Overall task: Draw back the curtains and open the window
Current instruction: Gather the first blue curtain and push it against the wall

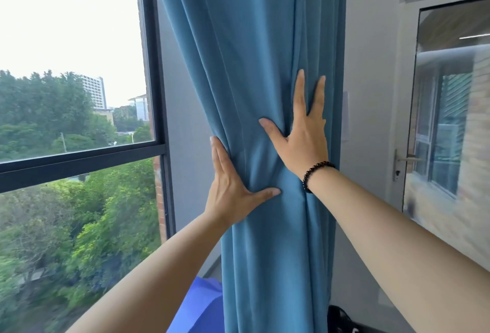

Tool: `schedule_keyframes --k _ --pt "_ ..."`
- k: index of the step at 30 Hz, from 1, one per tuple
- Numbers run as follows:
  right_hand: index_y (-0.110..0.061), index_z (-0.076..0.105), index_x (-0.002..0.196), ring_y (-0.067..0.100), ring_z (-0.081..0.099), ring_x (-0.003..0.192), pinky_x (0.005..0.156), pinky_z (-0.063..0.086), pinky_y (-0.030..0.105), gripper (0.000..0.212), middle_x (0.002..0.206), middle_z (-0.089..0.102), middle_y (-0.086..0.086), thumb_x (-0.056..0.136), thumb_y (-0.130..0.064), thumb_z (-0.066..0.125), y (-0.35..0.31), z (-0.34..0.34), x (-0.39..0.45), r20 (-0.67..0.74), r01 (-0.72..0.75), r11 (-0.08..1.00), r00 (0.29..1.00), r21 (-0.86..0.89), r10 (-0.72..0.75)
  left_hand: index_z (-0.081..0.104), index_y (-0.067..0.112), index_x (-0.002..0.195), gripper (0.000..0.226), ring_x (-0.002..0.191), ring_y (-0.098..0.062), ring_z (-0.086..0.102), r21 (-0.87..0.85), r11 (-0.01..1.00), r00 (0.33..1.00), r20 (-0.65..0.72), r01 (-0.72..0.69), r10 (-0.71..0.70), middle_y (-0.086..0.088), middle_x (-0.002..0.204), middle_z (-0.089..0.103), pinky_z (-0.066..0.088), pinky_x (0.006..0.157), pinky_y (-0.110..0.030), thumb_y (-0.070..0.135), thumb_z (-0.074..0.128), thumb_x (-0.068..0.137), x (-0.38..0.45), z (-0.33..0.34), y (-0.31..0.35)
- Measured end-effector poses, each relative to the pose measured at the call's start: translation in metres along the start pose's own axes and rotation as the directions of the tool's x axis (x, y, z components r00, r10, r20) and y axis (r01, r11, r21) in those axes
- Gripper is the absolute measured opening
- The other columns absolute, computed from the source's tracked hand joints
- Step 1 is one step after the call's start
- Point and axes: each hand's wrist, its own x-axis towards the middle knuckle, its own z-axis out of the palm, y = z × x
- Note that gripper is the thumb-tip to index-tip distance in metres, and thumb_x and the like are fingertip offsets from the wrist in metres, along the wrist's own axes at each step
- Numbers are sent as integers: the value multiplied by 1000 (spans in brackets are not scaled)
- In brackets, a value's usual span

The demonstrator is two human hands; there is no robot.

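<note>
A blue curtain [254,49] hangs bunched in folds against the wall to the right of the window [71,67]. The window has a dark frame [156,73] with a horizontal bar, and trees and buildings show through the glass. My left hand [230,187] lies flat against the curtain's left edge, fingers straight and thumb spread across the cloth. My right hand [305,134], with a dark bead bracelet at the wrist, presses flat on the curtain's right side, fingers pointing up. Between the two hands the fabric is gathered into a narrow bundle.
A grey wall strip [185,120] separates the window frame from the curtain. At the right stands a glass door [448,120] with a metal handle [403,159]. A blue object [201,303] lies low by the sill, and something black [342,316] sits at the bottom edge.
</note>
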Motion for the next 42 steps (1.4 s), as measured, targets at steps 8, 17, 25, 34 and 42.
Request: schedule_keyframes --k 8,17,25,34,42 --pt "-32 -15 149 22 46 130 79 50 34 90 159 18 -6 92 -54 51 21 25 6 -60 -13 1000 998 -23 11 -52 56 114 145 148 -7 10 -76 994 991 101 -83 91 17 158 -19 36 107 -30 65 82 57 29 20 -31" --pt "-10 -1 152 29 6 148 111 18 64 96 160 0 16 88 -62 48 48 55 22 -261 -95 987 964 -130 59 -41 26 138 141 145 -14 -26 4 982 977 101 -187 186 1 157 -30 2 122 -45 64 75 66 61 50 -54" --pt "-30 -6 152 30 10 147 109 21 64 92 160 9 10 86 -68 45 92 58 20 -175 -154 959 978 -238 114 -47 33 127 142 145 -8 -23 -80 959 932 223 -273 284 14 152 -34 10 115 -24 57 80 67 78 88 -76" --pt "-30 -6 152 35 5 147 111 20 60 89 160 -2 15 87 -67 43 163 66 38 -143 -160 935 982 -315 120 -40 26 137 138 146 -11 -21 -57 962 932 239 -268 274 7 157 -29 7 122 -36 60 76 70 107 156 -83" --pt "-29 -7 152 21 16 147 97 45 39 85 160 4 7 91 -58 45 232 71 68 -178 -68 976 984 -207 31 -56 44 116 140 143 -23 28 -61 985 936 307 -162 173 7 158 -14 42 104 -37 62 75 69 151 219 -74"
